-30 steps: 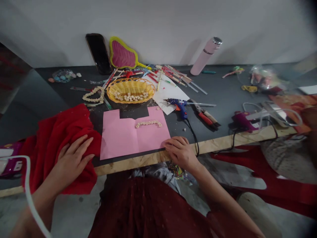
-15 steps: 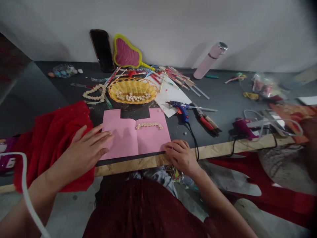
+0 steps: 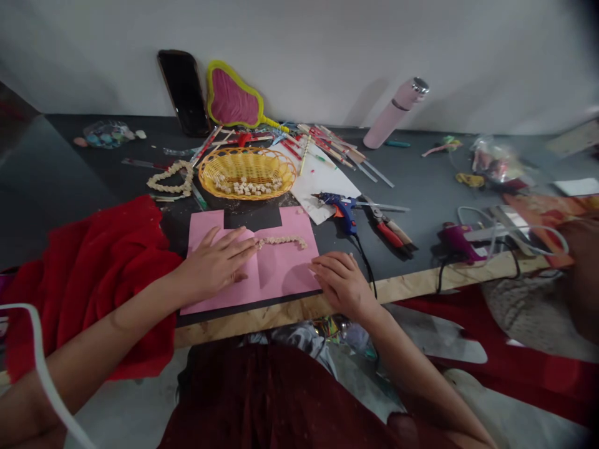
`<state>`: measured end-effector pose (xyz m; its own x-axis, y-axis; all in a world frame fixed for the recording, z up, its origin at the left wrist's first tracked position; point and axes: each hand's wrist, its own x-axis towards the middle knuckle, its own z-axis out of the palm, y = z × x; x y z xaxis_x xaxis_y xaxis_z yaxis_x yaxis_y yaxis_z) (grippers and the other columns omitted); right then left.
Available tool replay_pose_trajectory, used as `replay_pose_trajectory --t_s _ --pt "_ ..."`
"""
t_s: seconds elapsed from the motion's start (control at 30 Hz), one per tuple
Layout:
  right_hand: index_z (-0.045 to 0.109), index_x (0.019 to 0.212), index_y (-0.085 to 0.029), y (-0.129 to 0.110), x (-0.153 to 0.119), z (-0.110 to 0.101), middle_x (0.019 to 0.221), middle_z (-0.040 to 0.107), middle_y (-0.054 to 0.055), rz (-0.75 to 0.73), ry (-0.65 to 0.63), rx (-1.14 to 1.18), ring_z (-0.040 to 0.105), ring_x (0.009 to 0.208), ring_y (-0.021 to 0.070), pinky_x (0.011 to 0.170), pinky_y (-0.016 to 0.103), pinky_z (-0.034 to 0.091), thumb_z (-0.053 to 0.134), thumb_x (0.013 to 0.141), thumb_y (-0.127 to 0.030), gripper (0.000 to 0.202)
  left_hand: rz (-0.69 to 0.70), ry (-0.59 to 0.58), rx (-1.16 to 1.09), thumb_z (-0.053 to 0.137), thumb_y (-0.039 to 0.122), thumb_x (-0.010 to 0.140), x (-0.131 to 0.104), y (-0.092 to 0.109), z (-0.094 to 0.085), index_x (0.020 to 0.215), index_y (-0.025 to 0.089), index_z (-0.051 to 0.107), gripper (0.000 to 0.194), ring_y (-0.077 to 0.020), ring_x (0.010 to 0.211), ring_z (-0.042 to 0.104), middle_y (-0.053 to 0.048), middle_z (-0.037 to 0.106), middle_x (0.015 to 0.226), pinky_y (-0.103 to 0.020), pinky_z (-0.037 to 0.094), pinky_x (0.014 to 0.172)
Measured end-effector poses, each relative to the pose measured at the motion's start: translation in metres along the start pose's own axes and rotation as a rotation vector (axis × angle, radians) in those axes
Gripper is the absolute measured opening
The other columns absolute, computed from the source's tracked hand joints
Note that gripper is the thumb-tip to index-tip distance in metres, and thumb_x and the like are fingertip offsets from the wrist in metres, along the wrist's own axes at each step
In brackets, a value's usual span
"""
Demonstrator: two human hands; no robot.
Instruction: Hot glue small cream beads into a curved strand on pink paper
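Observation:
A pink sheet of paper with a notch cut from its far edge lies unfolded at the table's near edge, a crease down its middle. My left hand is spread over the sheet's left half, fingertips near the crease. On the right half sits a short strip of small cream pieces. My right hand is at the sheet's right edge, its fingers loosely bent and close together; whether they pinch the paper is unclear. Behind the paper stands a yellow wicker basket with more cream pieces inside.
Right of the paper lie a blue glue gun and red-handled pliers. A heart-shaped loop sits left of the basket, near red cloth. A phone and pink bottle stand behind. Another person's arm shows far right.
My left hand has moved right, from the paper's left edge onto its left half. My right hand stays at the right edge. The view has shifted slightly.

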<state>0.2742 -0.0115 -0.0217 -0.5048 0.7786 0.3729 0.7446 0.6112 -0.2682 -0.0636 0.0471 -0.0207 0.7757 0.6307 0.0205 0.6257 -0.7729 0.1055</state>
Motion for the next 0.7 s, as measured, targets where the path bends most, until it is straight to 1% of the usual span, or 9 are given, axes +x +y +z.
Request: replay_pose_trajectory --t_s 0.1,0.17,0.23,0.33,0.47,0.6,0.7 --pt "0.068 0.130 -0.025 0.004 0.020 0.004 0.122 0.074 0.009 0.014 -0.035 -0.019 0.060 0.115 0.0284 0.095 0.049 0.053 0.051 0.098 -0.012 0.038 0.005 0.031 0.006 0.039 0.047 0.108 -0.001 -0.003 0.006 0.155 0.025 0.045 0.053 -0.0300 0.154 0.031 -0.008 0.054 0.156 -0.056 0.012 0.124" --pt "0.066 0.135 -0.026 0.005 0.034 0.009 0.127 0.072 0.009 -0.002 -0.054 -0.032 0.058 0.120 0.0285 0.098 0.049 0.052 0.049 0.097 -0.008 0.046 0.017 0.038 -0.002 0.040 0.047 0.108 0.000 -0.003 0.009 0.155 0.024 0.045 0.053 -0.0313 0.154 0.031 -0.009 0.052 0.157 -0.056 0.011 0.124" --pt "0.066 0.136 -0.027 0.006 0.046 0.015 0.129 0.071 0.008 -0.027 -0.076 -0.057 0.055 0.123 0.0284 0.100 0.047 0.051 0.048 0.095 -0.004 0.051 0.028 0.037 -0.023 0.041 0.046 0.107 0.001 -0.004 0.012 0.155 0.023 0.045 0.053 -0.0329 0.154 0.031 -0.010 0.051 0.158 -0.058 0.012 0.123" --pt "0.066 0.136 -0.027 0.005 0.059 0.023 0.134 0.069 0.006 -0.065 -0.128 -0.115 0.052 0.127 0.0291 0.101 0.047 0.047 0.047 0.093 -0.002 0.053 0.034 0.040 -0.055 0.044 0.045 0.106 0.003 -0.004 0.015 0.155 0.023 0.044 0.054 -0.0350 0.153 0.032 -0.011 0.052 0.157 -0.060 0.014 0.122" --pt "0.065 0.138 -0.025 0.006 0.066 0.032 0.142 0.066 0.003 -0.103 -0.196 -0.172 0.048 0.132 0.0304 0.104 0.049 0.042 0.048 0.093 -0.002 0.053 0.034 0.045 -0.061 0.045 0.045 0.106 0.003 -0.005 0.018 0.155 0.023 0.045 0.053 -0.0352 0.151 0.035 -0.009 0.052 0.157 -0.060 0.014 0.123" --pt "0.063 0.140 -0.025 0.008 0.068 0.036 0.142 0.066 0.002 -0.123 -0.238 -0.163 0.046 0.133 0.0298 0.105 0.048 0.039 0.050 0.093 -0.003 0.054 0.039 0.053 -0.063 0.046 0.047 0.106 0.002 -0.005 0.020 0.156 0.021 0.043 0.056 -0.0365 0.151 0.035 -0.010 0.051 0.158 -0.062 0.014 0.122" --pt "0.064 0.140 -0.025 0.009 0.069 0.038 0.143 0.066 0.001 -0.136 -0.260 -0.151 0.046 0.133 0.0302 0.106 0.048 0.038 0.051 0.092 -0.003 0.054 0.023 0.047 -0.080 0.045 0.045 0.106 0.003 -0.005 0.021 0.156 0.022 0.043 0.055 -0.0355 0.152 0.034 -0.010 0.052 0.158 -0.062 0.015 0.122"
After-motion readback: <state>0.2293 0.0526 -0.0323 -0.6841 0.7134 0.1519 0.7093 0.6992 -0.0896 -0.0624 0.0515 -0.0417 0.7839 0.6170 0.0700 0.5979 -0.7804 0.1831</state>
